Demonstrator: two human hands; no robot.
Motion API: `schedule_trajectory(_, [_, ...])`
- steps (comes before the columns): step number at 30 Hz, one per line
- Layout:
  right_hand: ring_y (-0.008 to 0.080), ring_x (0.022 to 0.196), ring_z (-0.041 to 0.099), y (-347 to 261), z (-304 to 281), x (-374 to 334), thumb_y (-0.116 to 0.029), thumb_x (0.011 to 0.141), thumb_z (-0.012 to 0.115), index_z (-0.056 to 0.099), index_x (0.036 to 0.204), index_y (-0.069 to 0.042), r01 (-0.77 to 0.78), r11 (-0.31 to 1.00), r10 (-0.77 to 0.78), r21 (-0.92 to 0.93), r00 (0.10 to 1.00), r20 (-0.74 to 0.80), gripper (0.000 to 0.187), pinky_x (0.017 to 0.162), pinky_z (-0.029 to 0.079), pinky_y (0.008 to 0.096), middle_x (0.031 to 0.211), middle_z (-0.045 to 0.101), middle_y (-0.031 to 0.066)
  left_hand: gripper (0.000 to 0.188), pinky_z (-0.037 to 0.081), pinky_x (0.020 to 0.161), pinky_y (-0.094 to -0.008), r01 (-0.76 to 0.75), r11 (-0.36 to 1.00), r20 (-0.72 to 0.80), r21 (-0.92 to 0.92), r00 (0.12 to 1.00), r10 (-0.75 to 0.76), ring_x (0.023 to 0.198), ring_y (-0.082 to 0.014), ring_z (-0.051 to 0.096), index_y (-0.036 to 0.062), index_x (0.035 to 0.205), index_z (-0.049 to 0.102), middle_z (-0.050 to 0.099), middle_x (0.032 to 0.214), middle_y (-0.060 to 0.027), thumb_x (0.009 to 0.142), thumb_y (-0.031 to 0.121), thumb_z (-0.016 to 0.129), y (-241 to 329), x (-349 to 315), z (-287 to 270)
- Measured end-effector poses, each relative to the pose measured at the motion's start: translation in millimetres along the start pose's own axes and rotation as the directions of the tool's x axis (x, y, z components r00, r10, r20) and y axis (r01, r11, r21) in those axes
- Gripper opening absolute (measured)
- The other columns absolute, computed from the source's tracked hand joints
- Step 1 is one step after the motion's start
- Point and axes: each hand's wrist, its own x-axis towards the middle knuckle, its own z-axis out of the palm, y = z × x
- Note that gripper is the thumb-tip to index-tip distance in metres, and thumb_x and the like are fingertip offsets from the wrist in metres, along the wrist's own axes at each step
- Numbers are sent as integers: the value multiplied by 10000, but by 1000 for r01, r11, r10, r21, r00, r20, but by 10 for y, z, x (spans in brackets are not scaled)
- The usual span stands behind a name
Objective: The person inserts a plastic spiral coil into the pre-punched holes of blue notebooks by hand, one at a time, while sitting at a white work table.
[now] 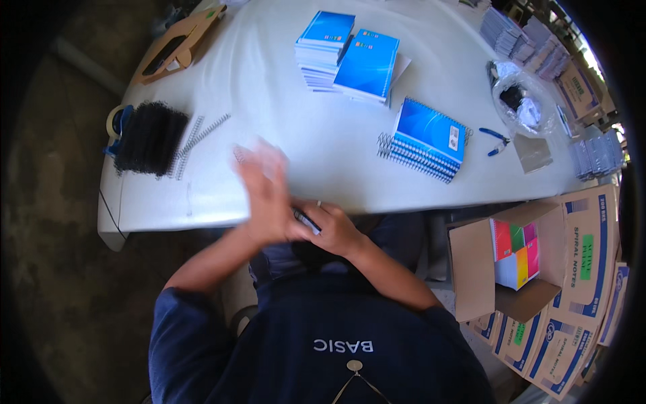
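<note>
My left hand point(264, 192) is raised over the table's near edge, its fingers smeared by motion. A short bit of wire coil point(238, 154) shows at its fingertips; whether it is gripped cannot be told. Close beside it, my right hand point(331, 227) is closed on a notebook point(307, 221), seen almost edge-on and mostly hidden by both hands. Black spiral coils point(149, 138) lie bundled at the left, with a few loose coils point(202, 137) next to them. To the right sits a stack of blue spiral notebooks point(431, 138), coil ends sticking out at its sides.
Two piles of blue-covered books point(367, 64) stand farther back. Blue-handled pliers point(496, 143) lie right of the notebooks, near a plastic bag point(521, 101). A tape dispenser point(116, 128) is at far left. An open carton point(474, 269) of colourful notebooks stands at my right, beside the table point(303, 148).
</note>
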Motion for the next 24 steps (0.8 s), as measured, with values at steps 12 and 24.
schedule_trajectory(12, [352, 816, 645, -3, -103, 235, -78, 784, 634, 571, 1109, -30, -6, 977, 26, 212, 995, -93, 335, 684, 501, 397, 910, 649, 187, 829, 112, 1037, -616, -161, 986, 105, -36, 981, 164, 1278, -472, 290, 18, 1351, 384, 340, 1361, -257, 804, 625, 523, 214, -185, -10])
schedule_trajectory(24, [354, 755, 594, 144, -114, 188, -27, 762, 620, 613, 920, 24, -358, 882, 359, 307, 932, 58, 167, 674, 463, 377, 831, 629, 187, 340, 344, 820, -356, 86, 996, 375, 23, 923, -89, 849, -198, 568, 114, 963, 632, 596, 857, 2, 655, 129, 776, 345, 1049, -513])
